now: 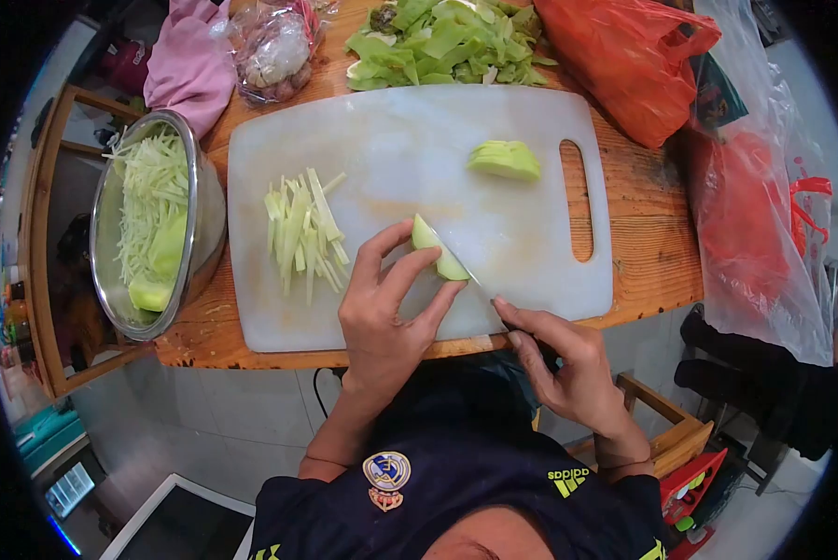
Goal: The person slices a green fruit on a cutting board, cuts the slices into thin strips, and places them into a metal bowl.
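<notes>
Left hand (391, 299): fingertips pinching a pale-green vegetable piece (425, 236) on the cutting board (400, 121), covering part of it.
Right hand (568, 364): closed around a knife (476, 278); the handle is mostly hidden, the blade a thin line against the piece.
Metal bowl (211, 219): shreds (148, 177) and chunks (165, 245) visible, bottom out of sight.
Peelings (442, 42): on the worktop (648, 243), cut off at the top edge.
Red bag (615, 56): contents hidden.

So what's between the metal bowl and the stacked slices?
In the head view, from bowl to slices: the pile of cut strips on the cutting board, then a bare stretch of board.
</notes>
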Action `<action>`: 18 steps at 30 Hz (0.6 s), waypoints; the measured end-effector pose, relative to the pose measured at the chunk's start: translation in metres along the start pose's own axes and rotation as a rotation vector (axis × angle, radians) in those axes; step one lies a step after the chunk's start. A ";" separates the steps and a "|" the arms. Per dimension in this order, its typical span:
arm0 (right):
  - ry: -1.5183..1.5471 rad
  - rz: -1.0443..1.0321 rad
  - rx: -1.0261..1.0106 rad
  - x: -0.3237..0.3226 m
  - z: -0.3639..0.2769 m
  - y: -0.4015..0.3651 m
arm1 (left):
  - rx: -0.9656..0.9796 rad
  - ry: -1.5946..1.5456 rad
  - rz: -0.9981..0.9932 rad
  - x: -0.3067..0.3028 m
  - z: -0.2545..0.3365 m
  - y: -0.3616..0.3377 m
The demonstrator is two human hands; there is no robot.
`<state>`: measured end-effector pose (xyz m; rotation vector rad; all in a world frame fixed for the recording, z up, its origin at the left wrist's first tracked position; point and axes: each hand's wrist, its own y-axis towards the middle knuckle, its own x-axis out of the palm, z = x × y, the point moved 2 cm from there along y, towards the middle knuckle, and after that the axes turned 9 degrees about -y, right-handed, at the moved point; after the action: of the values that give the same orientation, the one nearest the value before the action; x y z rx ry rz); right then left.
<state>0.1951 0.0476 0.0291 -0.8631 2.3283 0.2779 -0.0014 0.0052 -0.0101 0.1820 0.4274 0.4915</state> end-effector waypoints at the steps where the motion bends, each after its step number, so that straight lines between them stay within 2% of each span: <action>1: 0.002 0.016 -0.022 0.002 0.003 0.000 | 0.008 0.008 -0.003 0.000 0.000 0.000; 2: 0.005 0.032 -0.043 0.002 0.004 0.000 | 0.015 0.016 -0.008 -0.001 -0.001 0.000; 5: 0.376 -0.114 0.391 -0.006 0.012 0.001 | -0.009 0.008 0.000 -0.001 0.001 -0.003; 6: 0.476 -0.131 0.459 -0.010 0.012 0.001 | -0.012 -0.004 0.011 0.000 0.002 0.000; 9: 0.567 -0.065 0.430 -0.013 0.015 0.001 | 0.116 -0.028 0.075 -0.002 0.010 0.003; 12: 0.648 -0.025 0.401 -0.019 0.015 0.002 | 0.322 0.212 0.035 -0.008 0.017 -0.004; 15: 0.721 -0.075 0.404 -0.021 0.008 0.005 | 0.461 0.120 -0.026 -0.005 0.030 -0.001; 18: 0.734 -0.127 0.402 -0.013 -0.002 0.012 | 0.385 0.087 -0.067 -0.011 0.036 0.002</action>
<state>0.1942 0.0629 0.0387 -1.0063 2.8098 -0.6489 0.0048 -0.0012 0.0266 0.5168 0.6099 0.3487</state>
